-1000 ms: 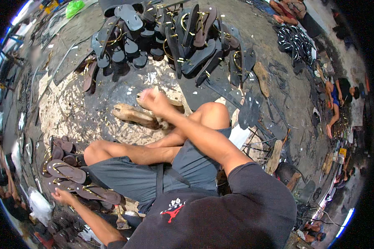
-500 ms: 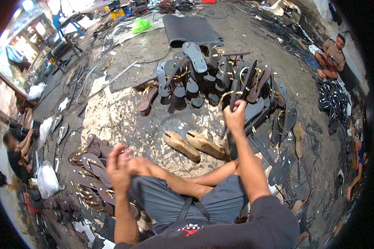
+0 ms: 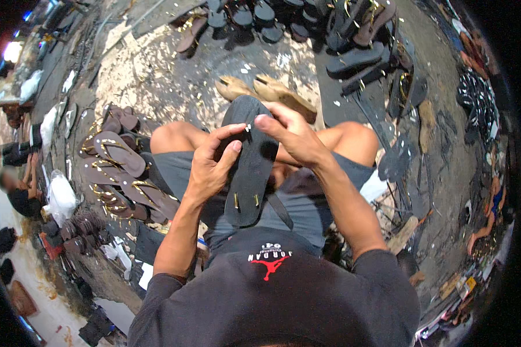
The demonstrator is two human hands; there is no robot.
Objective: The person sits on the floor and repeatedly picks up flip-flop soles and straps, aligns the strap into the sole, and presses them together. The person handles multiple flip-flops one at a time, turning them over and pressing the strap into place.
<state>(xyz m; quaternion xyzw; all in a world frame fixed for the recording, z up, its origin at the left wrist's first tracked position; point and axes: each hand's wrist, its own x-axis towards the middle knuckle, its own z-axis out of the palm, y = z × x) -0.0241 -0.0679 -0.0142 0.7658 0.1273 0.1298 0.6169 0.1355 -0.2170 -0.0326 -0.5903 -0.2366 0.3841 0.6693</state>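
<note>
A dark flip-flop [image 3: 250, 168] is in front of my lap with its underside facing up. Two gold strap ends poke through the sole near its lower end. My left hand [image 3: 211, 165] grips the sole's left edge, its thumb and forefinger on the upturned face. A small white piece [image 3: 248, 127] shows at the forefinger's tip. From the other side, my right hand [image 3: 298, 136] holds the sole's right edge with the thumb across it; its other fingertips are partly hidden. Two wooden foot-shaped lasts [image 3: 286, 97] lie on the ground just beyond the flip-flop.
Brown flip-flops with gold straps [image 3: 121, 153] are piled by my left knee. More dark sandals [image 3: 356, 61] lie in an arc ahead and to the right. A white plastic bag [image 3: 61, 198] is at far left, near a seated person [image 3: 22, 191]. Black straps [image 3: 479, 98] lie in a heap at right.
My right hand has brought a flip-flop from the far pile back over my lap. My left hand has come in from the left and taken its other edge. The view has tilted down.
</note>
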